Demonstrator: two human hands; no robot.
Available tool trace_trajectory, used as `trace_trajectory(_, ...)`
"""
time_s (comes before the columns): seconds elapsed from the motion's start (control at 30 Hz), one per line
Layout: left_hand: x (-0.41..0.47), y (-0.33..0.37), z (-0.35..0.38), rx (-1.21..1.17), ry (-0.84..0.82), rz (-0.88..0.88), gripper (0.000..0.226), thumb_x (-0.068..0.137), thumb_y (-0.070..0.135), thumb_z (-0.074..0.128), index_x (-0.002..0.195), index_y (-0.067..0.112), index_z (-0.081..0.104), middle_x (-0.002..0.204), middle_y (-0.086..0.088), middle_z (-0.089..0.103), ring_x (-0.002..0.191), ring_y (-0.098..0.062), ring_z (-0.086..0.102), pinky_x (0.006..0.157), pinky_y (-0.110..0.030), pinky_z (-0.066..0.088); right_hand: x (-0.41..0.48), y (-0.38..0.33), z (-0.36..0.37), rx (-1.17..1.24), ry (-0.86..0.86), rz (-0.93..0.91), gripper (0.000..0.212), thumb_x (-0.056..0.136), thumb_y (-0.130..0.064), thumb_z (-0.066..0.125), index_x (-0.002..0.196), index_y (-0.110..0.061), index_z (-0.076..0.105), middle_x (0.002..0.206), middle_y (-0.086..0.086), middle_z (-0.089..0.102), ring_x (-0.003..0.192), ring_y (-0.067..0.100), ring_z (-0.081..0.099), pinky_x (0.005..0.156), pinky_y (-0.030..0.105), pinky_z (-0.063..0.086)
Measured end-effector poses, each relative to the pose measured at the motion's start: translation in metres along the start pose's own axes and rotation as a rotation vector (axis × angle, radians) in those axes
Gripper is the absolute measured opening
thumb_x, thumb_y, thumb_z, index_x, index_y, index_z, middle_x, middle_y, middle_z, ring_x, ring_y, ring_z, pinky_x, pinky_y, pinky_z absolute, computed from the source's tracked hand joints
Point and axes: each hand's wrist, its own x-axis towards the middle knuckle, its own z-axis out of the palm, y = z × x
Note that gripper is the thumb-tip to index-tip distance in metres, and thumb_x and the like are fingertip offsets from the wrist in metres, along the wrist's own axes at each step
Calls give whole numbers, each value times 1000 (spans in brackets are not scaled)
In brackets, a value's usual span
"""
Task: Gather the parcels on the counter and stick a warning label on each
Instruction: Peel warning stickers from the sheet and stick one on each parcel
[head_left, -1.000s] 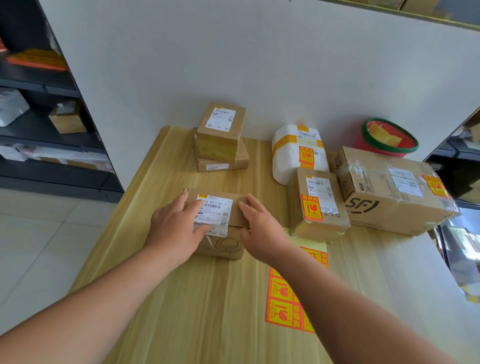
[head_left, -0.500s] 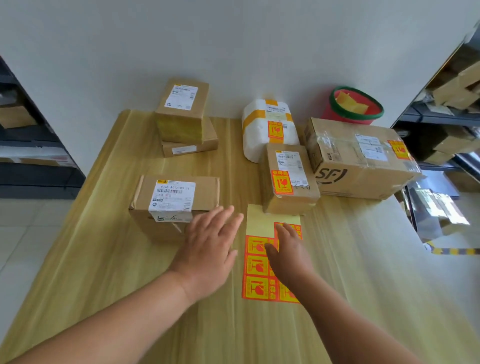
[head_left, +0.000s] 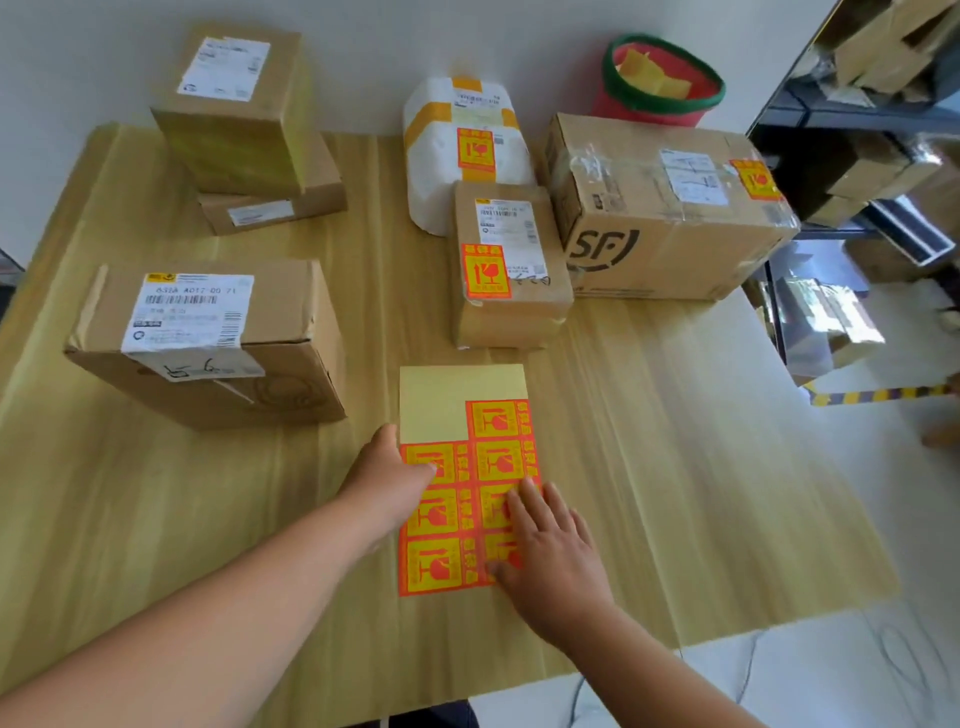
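A sheet of orange-and-yellow warning labels (head_left: 457, 431) lies flat near the counter's front. My left hand (head_left: 387, 480) rests on its left edge, fingers on a label. My right hand (head_left: 550, 551) lies flat on the lower right labels, fingers apart. A brown parcel (head_left: 291, 306) with a white shipping slip and no warning label sits at the left. Two stacked brown parcels (head_left: 244, 135) stand behind it, also unlabelled. A small brown parcel (head_left: 540, 312), a white parcel (head_left: 431, 171) and a large SF box (head_left: 623, 171) each carry a warning label.
The wooden counter (head_left: 675, 441) ends at a white wall behind. A red bin with a green rim (head_left: 660, 78) stands behind the SF box. Shelves with more boxes (head_left: 872, 62) fill the right side. White tiled floor lies beyond the counter's right edge.
Both hands left the brown parcel at the left and moved right onto the label sheet. The left hand went from hovering beside the sheet to resting on its left edge. The camera tilted down.
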Motion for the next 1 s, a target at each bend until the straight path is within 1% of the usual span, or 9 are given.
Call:
trace_trajectory(0.1, 4, -4, 5, -164, 70, -67, 38, 86, 8, 59, 117, 24, 44, 89, 11, 52, 68, 1, 47, 55, -19, 36, -12, -4, 2, 50, 75, -17, 70, 91, -58, 40, 150, -27, 18, 159, -4, 10, 146, 20, -1, 116, 37, 2)
trace_trajectory(0.17, 6, -5, 5, -256, 79, -117, 54, 87, 7, 57, 136, 15, 37, 112, 2, 56, 76, -7, 51, 65, -25, 46, -3, -7, -7, 111, 151, -9, 62, 92, -51, 45, 146, -26, 28, 153, -3, 25, 144, 21, 14, 115, 37, 14)
trace_trajectory(0.27, 13, -7, 3, -374, 93, -205, 69, 87, 6, 56, 147, 16, 24, 138, -5, 42, 86, -15, 51, 88, -42, 48, 19, -12, -20, 167, 153, 41, 73, 92, -52, 47, 151, -26, 11, 159, -1, 7, 146, 22, 5, 115, 40, 15)
trace_trajectory(0.37, 18, -8, 1, -354, 131, -207, 70, 86, 7, 58, 147, 16, 25, 140, -5, 41, 100, -19, 49, 87, -38, 43, 39, -15, -23, 95, 114, 76, 91, 89, -60, 46, 150, -24, -11, 158, 0, -17, 145, 24, -14, 116, 43, 8)
trace_trajectory(0.53, 19, -13, 1, -150, 103, -83, 75, 84, 9, 57, 148, 23, 22, 148, -4, 36, 123, -20, 42, 87, -30, 35, 69, -13, -33, 52, 106, 98, 90, 90, -64, 37, 149, -20, -14, 158, 2, -17, 143, 24, -19, 115, 42, -3)
trace_trajectory(0.63, 16, -17, -2, 295, 62, 26, 78, 84, 20, 58, 149, 30, 15, 152, 0, 30, 137, -25, 25, 106, -39, 32, 91, -12, -46, 47, 125, 79, 78, 95, -56, 31, 151, -19, -9, 159, 1, -13, 144, 23, -16, 115, 42, -3)
trace_trajectory(0.73, 14, -26, -2, 726, -44, 121, 81, 89, 33, 55, 150, 30, 0, 159, 9, -4, 145, -23, -6, 115, -49, 9, 109, -10, -54, 37, 116, 82, 72, 98, -50, 29, 151, -18, -8, 159, 1, -13, 144, 22, -15, 115, 42, -3)
trace_trajectory(0.83, 14, -35, -1, 834, -94, 145, 83, 91, 35, 52, 150, 29, -7, 155, 9, -24, 142, -22, -22, 113, -50, -3, 118, -5, -54, 27, 86, 104, 72, 98, -51, 31, 151, -19, -5, 159, -1, -13, 145, 23, -15, 115, 42, -4)
trace_trajectory(1.0, 13, -36, 0, 865, -90, 145, 84, 91, 38, 52, 149, 29, -10, 154, 8, -27, 141, -22, -25, 113, -49, -5, 113, -4, -44, 100, 182, 42, 58, 98, -44, 38, 150, -28, 18, 160, -7, 4, 146, 21, -8, 116, 42, -1)
